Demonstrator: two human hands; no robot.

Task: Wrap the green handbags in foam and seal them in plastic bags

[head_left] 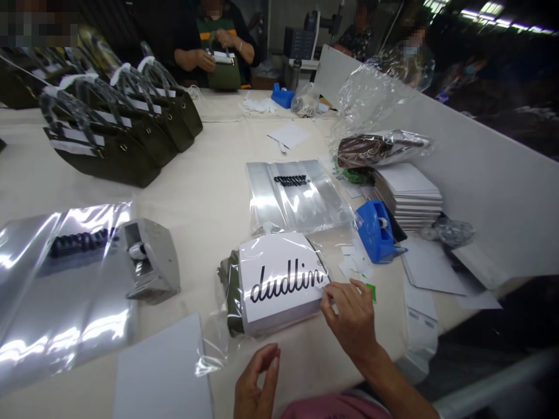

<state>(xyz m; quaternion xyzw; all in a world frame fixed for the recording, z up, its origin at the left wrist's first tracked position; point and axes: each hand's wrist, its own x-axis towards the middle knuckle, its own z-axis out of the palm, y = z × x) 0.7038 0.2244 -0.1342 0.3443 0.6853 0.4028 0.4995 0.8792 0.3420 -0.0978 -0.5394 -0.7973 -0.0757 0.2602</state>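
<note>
A dark green bag (pixel 234 297) lies inside a clear plastic bag, with a white card (pixel 262 299) over it; black "dudlin" lettering shows on top. My right hand (pixel 351 317) is at the package's right edge, its thumb and index finger pinched at a small whitish piece by the end of the lettering. Below the package, near the table's front edge, my left hand (pixel 258 381) touches nothing, its fingers curved and thumb apart. Behind the package lies a stack of clear printed plastic bags (pixel 290 201).
Tape dispensers, grey (pixel 152 262) and blue (pixel 378 233), flank the package. More plastic bags (pixel 74 291) lie left, card stacks (pixel 410 192) right. Several green handbags (pixel 126 151) stand back left. Across the table, a person holds a green bag (pixel 225 73). A white partition (pixel 471 163) runs along the right.
</note>
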